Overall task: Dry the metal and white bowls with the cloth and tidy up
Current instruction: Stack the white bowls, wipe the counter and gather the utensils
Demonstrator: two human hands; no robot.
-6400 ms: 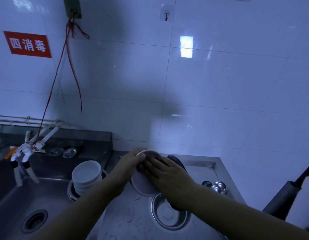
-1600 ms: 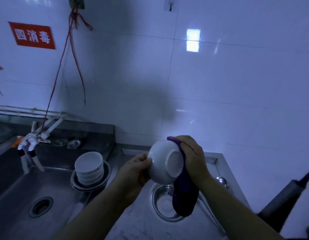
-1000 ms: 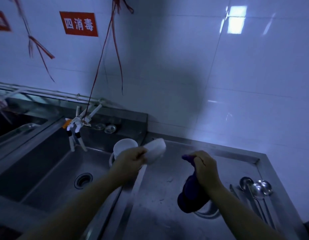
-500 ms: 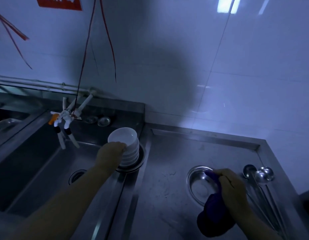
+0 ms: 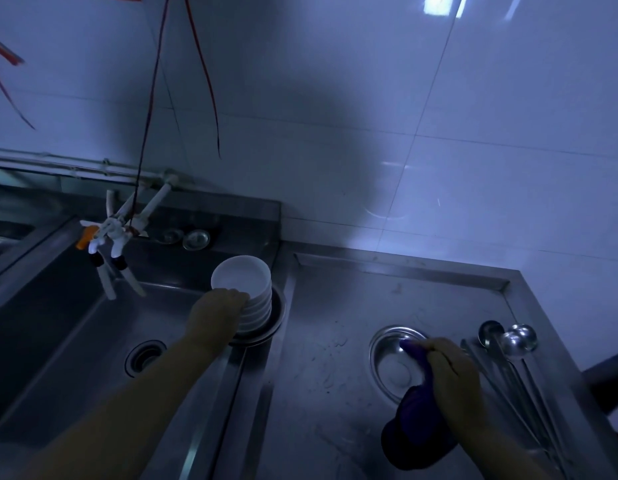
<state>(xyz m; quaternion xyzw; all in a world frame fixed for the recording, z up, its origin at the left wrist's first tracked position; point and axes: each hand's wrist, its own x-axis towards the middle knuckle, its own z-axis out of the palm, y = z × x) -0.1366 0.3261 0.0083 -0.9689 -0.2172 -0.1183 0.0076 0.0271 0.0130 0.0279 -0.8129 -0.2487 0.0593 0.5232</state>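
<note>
White bowls (image 5: 243, 292) stacked on metal dish at sink edge, left hand (image 5: 217, 311) resting against stack (grip unclear); right hand (image 5: 451, 370) clamped on purple cloth (image 5: 416, 434) over metal bowl (image 5: 392, 362) on counter; metal bowl likely left.

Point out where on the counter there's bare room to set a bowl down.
Bare steel lies between the stack of white bowls and the metal bowl, plus the strip behind that bowl up to the wall. Crowded: the right edge, with ladles, right hand and cloth.
</note>
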